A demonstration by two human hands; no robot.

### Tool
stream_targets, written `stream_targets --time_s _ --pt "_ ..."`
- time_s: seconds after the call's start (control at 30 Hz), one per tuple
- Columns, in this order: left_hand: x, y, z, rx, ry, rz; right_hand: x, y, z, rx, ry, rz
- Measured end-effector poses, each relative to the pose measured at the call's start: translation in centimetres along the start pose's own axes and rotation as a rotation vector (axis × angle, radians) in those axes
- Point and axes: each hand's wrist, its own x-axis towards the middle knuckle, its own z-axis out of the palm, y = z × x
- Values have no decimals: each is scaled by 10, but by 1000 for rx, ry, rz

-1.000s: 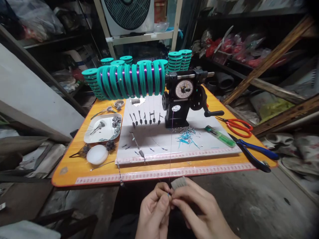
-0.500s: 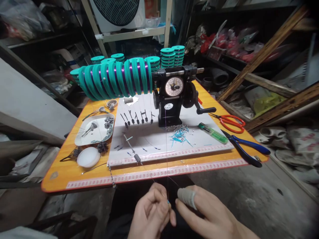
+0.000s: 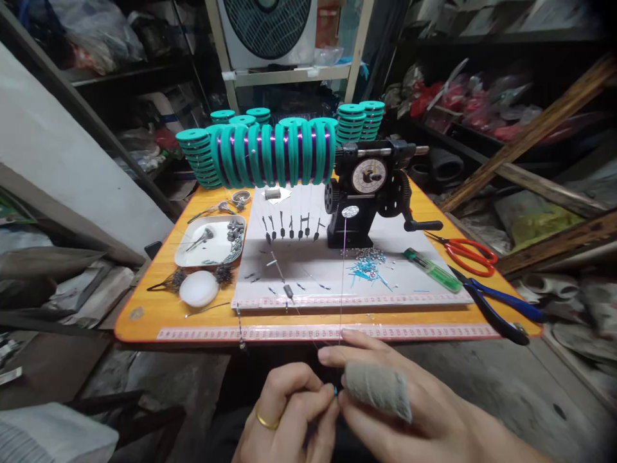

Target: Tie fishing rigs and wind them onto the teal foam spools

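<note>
My left hand (image 3: 292,411) pinches a tiny bright-blue piece (image 3: 335,390) in front of the yellow wooden surface (image 3: 161,310), presumably to hold the thin purple line (image 3: 342,270) from the black metal winder (image 3: 361,225) taut. On my feed, I cannot tell whether my right hand (image 3: 429,411), beside it, grips anything.

Box fan (image 3: 268,27) at back — red plastic bags (image 3: 453,98), slanting wooden beam (image 3: 530,134) at right.
</note>
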Motion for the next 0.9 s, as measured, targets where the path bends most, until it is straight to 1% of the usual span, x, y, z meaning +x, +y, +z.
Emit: stream_targets --time_s 0.07,0.13,0.2,0.27,0.33,0.4,0.5,0.57,0.67,0.7,0.73,0.77,0.8,0.83,0.9 --pt "5 -2 -7 0 12 1 5 0 1 100 -101 112" --pt "8 -2 -10 -56 8 -48 8 1 1 95 -190 178" --pt "9 -1 -8 -127 21 -154 10 1 0 29 -236 176" --pt "9 -2 -4 -182 77 -266 13 2 -1 -25 -242 153" --pt "8 -3 0 -196 125 -287 17 2 -2 -49 -240 154" --pt "7 -5 1 -136 131 -215 22 1 -2 -63 -230 158" --pt "9 -10 -4 47 123 -67 31 -1 -2 -58 -233 169" --pt "12 -14 -10 132 106 66 37 -1 -1 -51 -224 169" --pt "19 -21 -17 147 56 327 45 0 0 -46 -210 166" --pt "21 -22 -18 121 24 377 47 1 0 -47 -217 162" --pt "22 -23 -19 72 -2 378 47 2 0 -47 -226 157" --pt "23 -23 -19 -3 -26 313 46 3 0 -51 -224 149" --pt "23 -23 -18 -113 -55 186 45 4 0 -57 -197 128" --pt "22 -22 -17 -259 -83 12 42 5 -1 -63 -159 96" --pt "20 -20 -14 -623 -139 -418 37 5 -2 -59 -91 1"
